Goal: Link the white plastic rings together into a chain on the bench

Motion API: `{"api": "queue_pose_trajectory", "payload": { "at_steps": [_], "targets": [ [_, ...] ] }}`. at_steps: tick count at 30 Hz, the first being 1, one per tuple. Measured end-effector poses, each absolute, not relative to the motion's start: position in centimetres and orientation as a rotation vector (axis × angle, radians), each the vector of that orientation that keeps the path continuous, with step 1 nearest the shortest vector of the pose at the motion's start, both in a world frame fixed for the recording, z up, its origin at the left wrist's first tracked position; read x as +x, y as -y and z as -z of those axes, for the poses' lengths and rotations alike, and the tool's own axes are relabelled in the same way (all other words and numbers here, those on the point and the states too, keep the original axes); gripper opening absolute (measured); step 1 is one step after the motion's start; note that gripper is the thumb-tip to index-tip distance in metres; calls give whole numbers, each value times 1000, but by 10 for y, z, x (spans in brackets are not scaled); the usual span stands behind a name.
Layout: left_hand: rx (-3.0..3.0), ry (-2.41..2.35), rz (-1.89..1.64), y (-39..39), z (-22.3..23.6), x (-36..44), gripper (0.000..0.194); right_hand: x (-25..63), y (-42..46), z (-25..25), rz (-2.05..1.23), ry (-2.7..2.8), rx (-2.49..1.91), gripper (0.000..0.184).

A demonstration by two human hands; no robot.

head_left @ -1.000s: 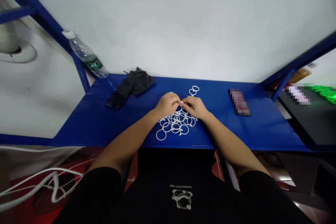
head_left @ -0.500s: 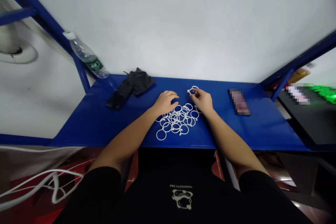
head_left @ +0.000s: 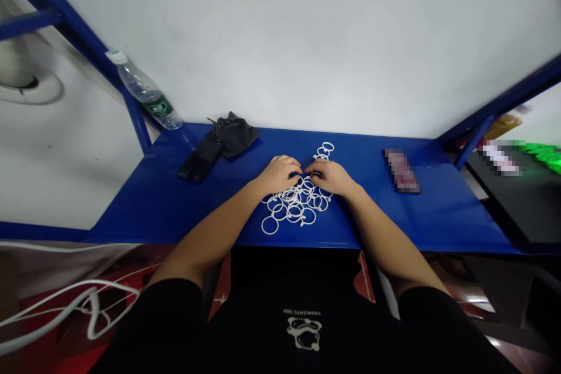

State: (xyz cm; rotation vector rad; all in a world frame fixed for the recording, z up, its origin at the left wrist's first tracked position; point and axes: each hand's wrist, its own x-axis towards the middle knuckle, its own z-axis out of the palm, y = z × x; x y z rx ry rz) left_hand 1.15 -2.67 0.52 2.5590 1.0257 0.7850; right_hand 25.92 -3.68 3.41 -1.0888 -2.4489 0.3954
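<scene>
Facing a pale wall (head_left: 302, 58) across the blue table (head_left: 447, 204), I curl my left hand (head_left: 280, 176) and right hand (head_left: 329, 177) over its clustered white rings (head_left: 290, 195); whether either grips any, I can't tell.

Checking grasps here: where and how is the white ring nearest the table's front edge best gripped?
Probably pinch the white ring by its near-left rim, from above: it lies flat, with the other rings crowding only its far and right sides.
</scene>
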Motion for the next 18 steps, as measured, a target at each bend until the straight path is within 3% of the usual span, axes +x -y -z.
{"api": "queue_pose_trajectory", "payload": {
  "at_steps": [5,18],
  "targets": [
    [2562,-990,-847,27,-5,13,17,258,36,-32,-406,2411,-1076,16],
    [2532,-987,-792,27,-8,15,18,253,38,-35,-436,2428,-1274,20]
  ]
}}
